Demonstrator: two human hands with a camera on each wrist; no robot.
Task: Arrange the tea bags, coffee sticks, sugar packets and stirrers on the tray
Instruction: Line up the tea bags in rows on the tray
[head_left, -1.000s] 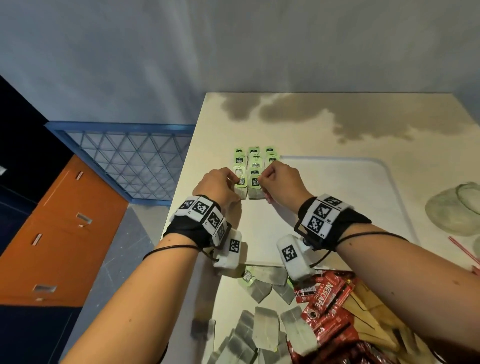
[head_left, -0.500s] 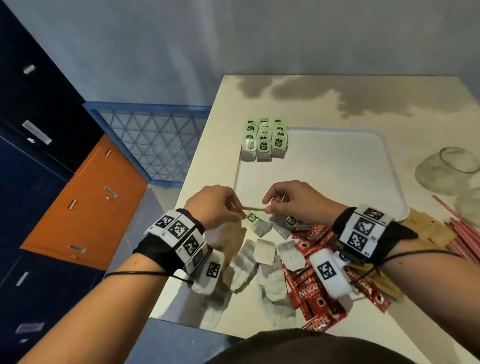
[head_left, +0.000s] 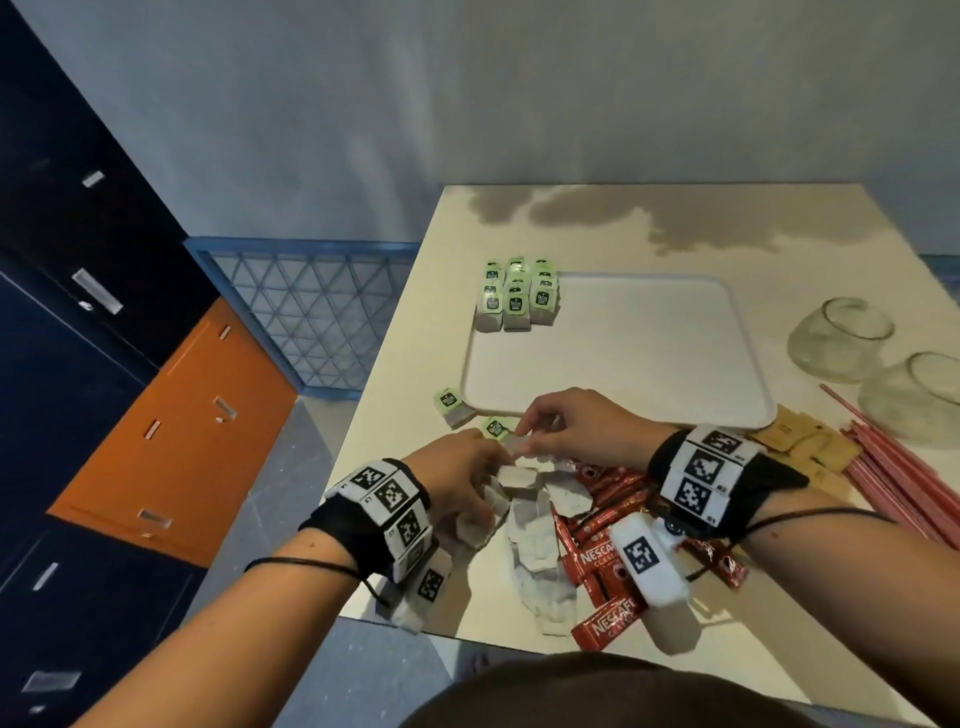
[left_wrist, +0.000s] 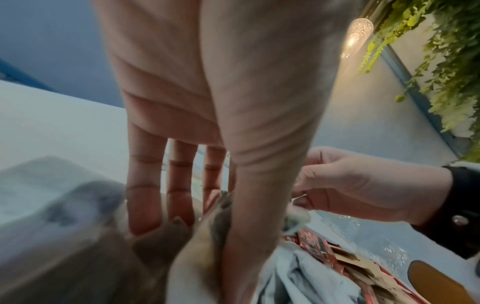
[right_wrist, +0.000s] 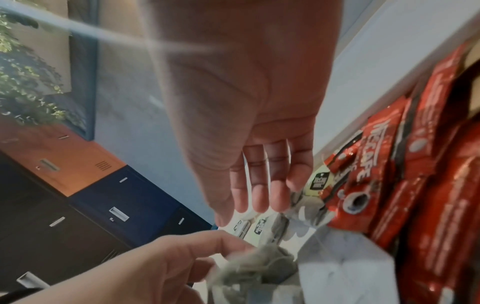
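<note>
Tea bags stand in rows at the tray's upper-left corner; loose tea bags lie lower centre on the desk. Left hand pinches one there. Right hand pinches a tag or string. Next move, likely: carrying both to the rows.

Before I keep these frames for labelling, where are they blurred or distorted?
Head view: mostly sharp; the table edges bow from the wide lens, and dark blotches lie across its far end. Left wrist view: the left hand is sharp, but the tea bags close to the lens are smeared. Right wrist view: the right hand and coffee sticks are softly motion-blurred.
</note>
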